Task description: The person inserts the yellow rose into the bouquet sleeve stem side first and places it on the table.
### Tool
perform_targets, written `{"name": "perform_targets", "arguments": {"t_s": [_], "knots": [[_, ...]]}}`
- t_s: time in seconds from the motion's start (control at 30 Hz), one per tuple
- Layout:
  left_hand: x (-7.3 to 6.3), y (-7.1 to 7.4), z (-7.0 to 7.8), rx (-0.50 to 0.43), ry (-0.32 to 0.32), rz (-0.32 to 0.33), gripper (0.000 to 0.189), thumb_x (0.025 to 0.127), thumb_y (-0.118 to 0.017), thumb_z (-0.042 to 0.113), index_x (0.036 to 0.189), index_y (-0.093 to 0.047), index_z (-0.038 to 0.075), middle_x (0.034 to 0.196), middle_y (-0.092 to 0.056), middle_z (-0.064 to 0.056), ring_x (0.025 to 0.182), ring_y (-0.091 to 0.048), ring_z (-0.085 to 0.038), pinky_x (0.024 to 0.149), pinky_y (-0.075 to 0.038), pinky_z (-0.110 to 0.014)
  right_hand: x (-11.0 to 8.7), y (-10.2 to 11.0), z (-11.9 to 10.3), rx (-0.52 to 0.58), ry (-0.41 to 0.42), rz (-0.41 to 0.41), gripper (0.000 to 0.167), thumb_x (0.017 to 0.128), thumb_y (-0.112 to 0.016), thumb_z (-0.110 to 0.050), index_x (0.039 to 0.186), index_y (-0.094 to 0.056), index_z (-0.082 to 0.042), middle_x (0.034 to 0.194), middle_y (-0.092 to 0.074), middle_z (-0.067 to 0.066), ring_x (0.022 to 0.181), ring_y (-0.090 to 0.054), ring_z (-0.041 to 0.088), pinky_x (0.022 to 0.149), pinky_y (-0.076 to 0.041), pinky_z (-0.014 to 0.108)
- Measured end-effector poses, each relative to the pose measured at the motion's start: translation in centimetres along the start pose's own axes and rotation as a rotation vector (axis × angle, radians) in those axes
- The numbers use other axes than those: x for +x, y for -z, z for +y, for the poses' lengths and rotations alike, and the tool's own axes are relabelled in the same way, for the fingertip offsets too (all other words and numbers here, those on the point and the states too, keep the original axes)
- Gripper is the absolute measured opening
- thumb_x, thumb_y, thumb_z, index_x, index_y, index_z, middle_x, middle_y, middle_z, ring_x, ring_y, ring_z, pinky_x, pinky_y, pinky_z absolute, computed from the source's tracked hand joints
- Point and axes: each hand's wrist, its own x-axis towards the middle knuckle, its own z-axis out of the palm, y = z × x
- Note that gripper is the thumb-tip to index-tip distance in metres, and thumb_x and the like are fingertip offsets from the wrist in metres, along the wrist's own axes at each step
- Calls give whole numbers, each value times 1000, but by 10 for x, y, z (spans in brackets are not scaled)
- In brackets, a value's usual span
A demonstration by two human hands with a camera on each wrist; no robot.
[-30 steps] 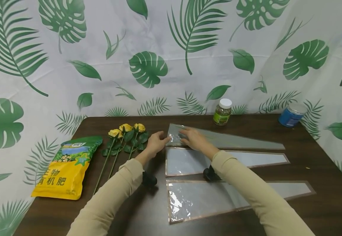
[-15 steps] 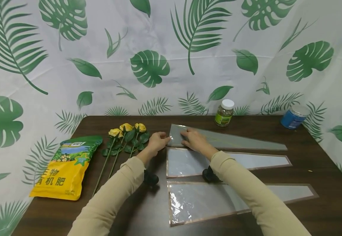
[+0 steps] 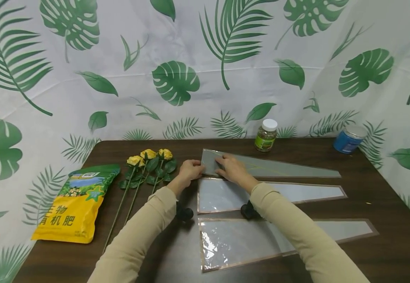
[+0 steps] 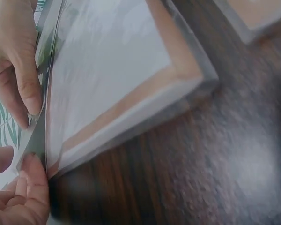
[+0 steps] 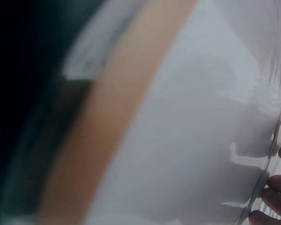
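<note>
Three tapered clear plastic sleeves lie side by side, wide ends to the left. At the wide end of the far sleeve, my left hand has its fingertips right at the edge. My right hand rests on the same sleeve just to the right, fingers extended. In the left wrist view, a finger of the left hand overlaps the sleeve's corner, and the thumb sits apart; I cannot tell whether it grips the film. The right hand touches the film above. The middle sleeve lies just nearer.
The near sleeve lies under my right forearm. Yellow roses with long stems and a yellow-green fertilizer bag lie to the left. A white-lidded jar and a blue can stand toward the back of the dark table.
Both hands stay almost in place at the far sleeve's wide end. The whole head view shifts slightly.
</note>
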Motion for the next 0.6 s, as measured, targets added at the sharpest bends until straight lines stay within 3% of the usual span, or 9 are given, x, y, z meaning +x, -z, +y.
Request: {"name": "perform_targets", "arguments": {"t_s": [0.33,0.6], "knots": [[4,-10,-2,-89,-37,76,31,89,-59,-1,119,-60,-6,109,-64,-21,90,-67,-24,73,-56,-24,-2,-1,4,66,16,38,48,92,-62,-28,133,-53,-7,140,-44,23,124,-46,40,96,-44,53],[1,-14,-1,-117,-63,82,28,87,-66,5,113,-63,-3,89,-65,-9,74,-64,-14,70,-57,-25,-3,0,3,295,21,222,35,92,-62,-20,121,-62,0,123,-60,19,115,-55,34,96,-46,46]]}}
